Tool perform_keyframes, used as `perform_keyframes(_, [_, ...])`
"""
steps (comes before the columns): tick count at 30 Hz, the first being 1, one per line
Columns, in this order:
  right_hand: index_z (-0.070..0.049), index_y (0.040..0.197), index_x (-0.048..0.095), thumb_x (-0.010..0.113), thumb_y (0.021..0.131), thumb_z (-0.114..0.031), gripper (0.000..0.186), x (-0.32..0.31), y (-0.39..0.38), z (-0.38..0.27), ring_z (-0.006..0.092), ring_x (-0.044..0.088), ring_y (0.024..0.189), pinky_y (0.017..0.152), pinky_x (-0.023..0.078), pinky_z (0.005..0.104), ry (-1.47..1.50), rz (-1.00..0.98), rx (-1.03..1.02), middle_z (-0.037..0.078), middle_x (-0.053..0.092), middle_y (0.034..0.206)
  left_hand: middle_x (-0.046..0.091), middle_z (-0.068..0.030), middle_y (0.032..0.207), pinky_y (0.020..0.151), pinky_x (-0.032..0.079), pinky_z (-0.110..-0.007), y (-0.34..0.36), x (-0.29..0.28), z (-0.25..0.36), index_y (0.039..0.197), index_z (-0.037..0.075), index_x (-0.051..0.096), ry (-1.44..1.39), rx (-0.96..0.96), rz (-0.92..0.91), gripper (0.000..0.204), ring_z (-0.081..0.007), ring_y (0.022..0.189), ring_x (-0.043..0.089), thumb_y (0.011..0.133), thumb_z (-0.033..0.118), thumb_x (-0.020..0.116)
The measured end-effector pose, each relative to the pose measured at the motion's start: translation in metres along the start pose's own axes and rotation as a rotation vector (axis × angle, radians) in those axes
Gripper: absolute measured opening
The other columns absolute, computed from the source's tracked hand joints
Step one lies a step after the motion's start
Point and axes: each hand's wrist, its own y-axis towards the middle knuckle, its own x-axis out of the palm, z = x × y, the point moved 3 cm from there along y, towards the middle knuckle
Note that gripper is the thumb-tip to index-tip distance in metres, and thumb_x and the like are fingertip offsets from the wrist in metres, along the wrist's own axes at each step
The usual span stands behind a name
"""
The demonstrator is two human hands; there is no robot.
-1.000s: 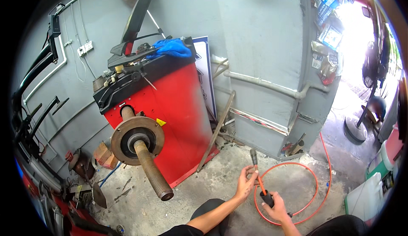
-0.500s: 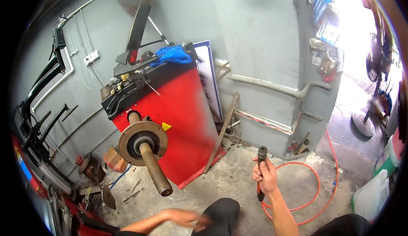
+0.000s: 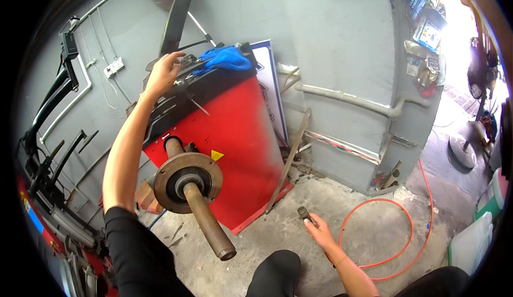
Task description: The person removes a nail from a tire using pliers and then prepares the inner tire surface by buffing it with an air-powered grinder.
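Note:
My left hand [image 3: 164, 73] reaches over the top tray of a red wheel-balancing machine [image 3: 240, 131], beside the small tools and parts lying there. Its fingers are stretched out and slightly bent, and I see nothing held in them. Low over the concrete floor, my right hand [image 3: 319, 231] is closed round a dark, ribbed air hose coupler [image 3: 304, 213], whose end points up and left. Between my arms, a threaded shaft [image 3: 208, 222] with a round flange [image 3: 160, 184] juts toward me from the machine. A blue cloth [image 3: 227, 58] lies on the machine's top.
An orange hose [image 3: 377, 201] lies looped on the floor at right. A wooden stick [image 3: 288, 163] leans beside the machine. Pipes [image 3: 347, 98] run along the grey wall. A white jug [image 3: 470, 243] stands far right, and a fan base [image 3: 462, 152] by the doorway.
My left hand has risen from near my knee to the machine's top tray. My right hand has moved lower and left, tilting the coupler leftward. The view has shifted slightly.

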Motion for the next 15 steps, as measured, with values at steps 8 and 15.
perform_keyframes(8, [-0.006,0.130,0.064,0.064,0.105,-0.029,0.034,-0.039,-0.054,0.007,0.0053,0.047,0.068,0.060,0.037,0.0241,-0.061,0.193,0.160,-0.003,0.056,0.082,0.068,-0.0027,0.123,0.102,0.049,-0.041,0.083,0.088,-0.050,0.135,0.028,0.067,0.735,0.209,-0.257,0.048,-0.0245,0.121,0.060,0.090,0.010,0.062])
perform_keyframes(15, [-0.010,0.116,0.065,0.060,0.107,-0.026,0.019,-0.054,-0.090,-0.009,0.0041,0.038,0.053,0.049,0.028,0.0230,-0.074,0.364,0.155,-0.006,0.045,0.065,0.074,-0.0066,0.121,0.102,0.055,-0.043,0.114,0.119,-0.102,0.126,0.031,0.071,0.713,0.134,-0.505,0.039,-0.0281,0.120,0.067,0.093,0.013,0.062])
